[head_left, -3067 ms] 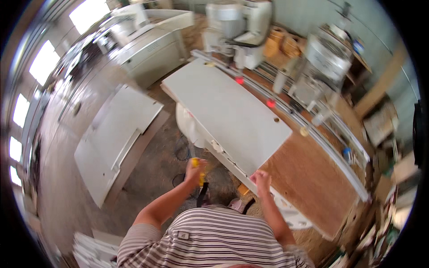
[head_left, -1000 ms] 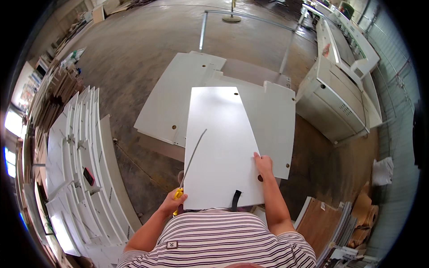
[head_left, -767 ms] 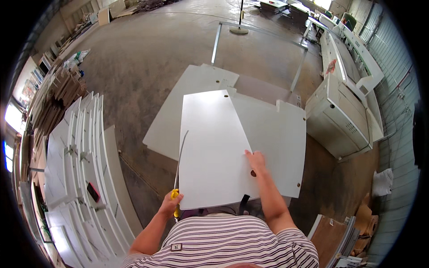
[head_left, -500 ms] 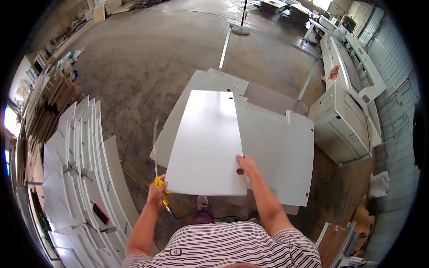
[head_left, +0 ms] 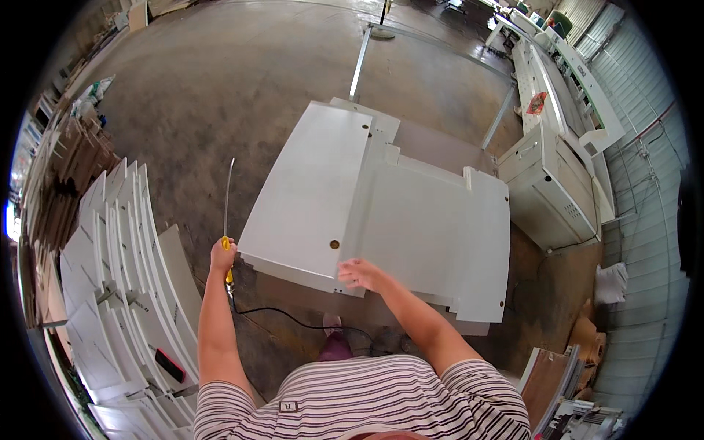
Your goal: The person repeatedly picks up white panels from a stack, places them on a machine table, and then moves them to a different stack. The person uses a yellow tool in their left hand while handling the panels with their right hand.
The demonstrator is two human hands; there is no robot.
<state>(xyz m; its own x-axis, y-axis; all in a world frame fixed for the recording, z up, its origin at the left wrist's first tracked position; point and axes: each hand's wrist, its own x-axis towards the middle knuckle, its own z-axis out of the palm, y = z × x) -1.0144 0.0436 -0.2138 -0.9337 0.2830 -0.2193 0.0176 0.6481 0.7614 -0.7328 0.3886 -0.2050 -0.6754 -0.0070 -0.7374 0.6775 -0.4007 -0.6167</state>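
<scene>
A yellow air blow gun (head_left: pixel 226 243) with a long thin nozzle is gripped in my left hand (head_left: pixel 222 258), its nozzle pointing away from me and a dark hose trailing from its lower end. This hand is beside the near left corner of a white panel (head_left: pixel 304 187). The panel lies flat on the left part of a stack of pale boards (head_left: pixel 433 227) and has two dark round holes along its right side. My right hand (head_left: pixel 357 273) is open and slightly blurred by the panel's near right corner, holding nothing; contact with the board below is unclear.
Many white panels (head_left: pixel 139 293) stand on edge at the left, with a dark red-edged phone (head_left: pixel 170 365) on them. A pale cabinet (head_left: pixel 554 187) and a long machine (head_left: pixel 561 95) stand on the right. The black hose (head_left: pixel 293 315) crosses the floor near my foot.
The white panel has come down and left onto the stack. My right hand has let go of its edge. My left hand has moved left with the air blow gun, off the panel.
</scene>
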